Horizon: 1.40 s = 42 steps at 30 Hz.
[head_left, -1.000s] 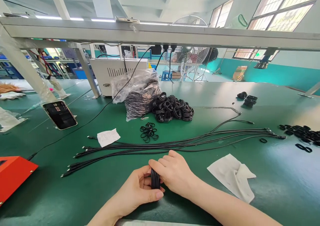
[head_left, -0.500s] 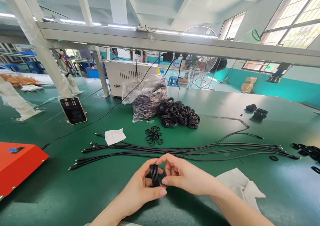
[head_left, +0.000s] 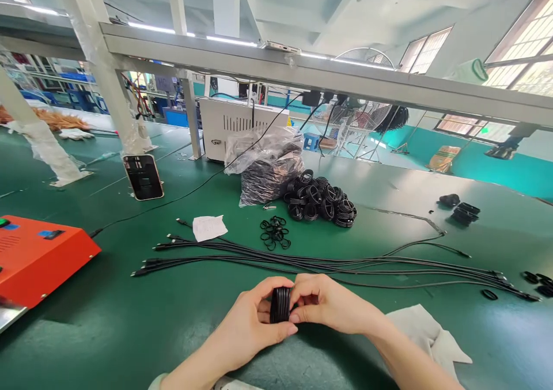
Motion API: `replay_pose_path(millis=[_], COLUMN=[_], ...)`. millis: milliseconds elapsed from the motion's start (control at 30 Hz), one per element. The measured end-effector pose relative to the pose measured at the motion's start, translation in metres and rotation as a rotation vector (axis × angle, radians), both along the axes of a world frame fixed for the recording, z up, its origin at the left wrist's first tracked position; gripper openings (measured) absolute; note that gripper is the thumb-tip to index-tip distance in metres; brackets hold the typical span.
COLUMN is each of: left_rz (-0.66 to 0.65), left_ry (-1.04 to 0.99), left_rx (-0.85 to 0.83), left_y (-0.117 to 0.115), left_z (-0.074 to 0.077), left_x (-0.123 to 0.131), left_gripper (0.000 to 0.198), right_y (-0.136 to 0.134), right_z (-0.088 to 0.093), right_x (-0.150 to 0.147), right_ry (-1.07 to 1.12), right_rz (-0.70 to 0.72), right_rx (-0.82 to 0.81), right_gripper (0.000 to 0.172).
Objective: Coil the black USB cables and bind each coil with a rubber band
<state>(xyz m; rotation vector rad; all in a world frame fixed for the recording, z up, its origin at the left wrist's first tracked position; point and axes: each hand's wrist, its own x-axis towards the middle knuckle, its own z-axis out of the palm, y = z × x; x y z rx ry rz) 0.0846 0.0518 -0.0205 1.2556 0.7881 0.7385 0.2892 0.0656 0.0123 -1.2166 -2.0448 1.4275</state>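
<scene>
A black cable wound into a tight coil (head_left: 280,305) is held upright close in front of me. My left hand (head_left: 250,324) wraps round it, fingers behind and thumb below. At the coil's right side, my right hand (head_left: 322,303) pinches its edge between thumb and fingertips; the exact grip point is partly hidden. Just beyond the hands, several straight black cables (head_left: 298,260) lie in a loose bundle across the green table (head_left: 142,326). Small black rings (head_left: 275,232) sit in a little heap behind them.
Coiled cables (head_left: 322,197) are piled beside a plastic bag (head_left: 270,174). A red machine (head_left: 47,252) stands at left, a phone (head_left: 144,177) leans on a post, and paper (head_left: 209,228) lies near the cable ends. A pale cloth (head_left: 427,332) rests by my right forearm.
My view has turned left, so the scene sits further right. My right fingers have closed in on the coil's right side, and the coil shows more of its wound face.
</scene>
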Motion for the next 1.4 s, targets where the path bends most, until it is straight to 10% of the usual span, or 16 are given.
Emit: replay_pose_path(millis=[700, 1067, 1400], left_rz=[-0.058, -0.254, 0.033], left_ry=[-0.271, -0.408, -0.154], left_rx=[-0.143, -0.277, -0.057], left_y=[0.002, 0.002, 0.010], left_z=[0.009, 0.010, -0.008], left_x=[-0.007, -0.018, -0.004], left_gripper=[0.053, 0.071, 0.085], right_y=[-0.003, -0.001, -0.010], right_z=[0.008, -0.003, -0.010], right_x=[0.000, -0.005, -0.029], right_ry=[0.102, 0.601, 0.612], right_rz=[-0.065, -0.046, -0.388], right_rx=[-0.058, -0.524, -0.440], right_gripper=[0.030, 0.041, 0.043])
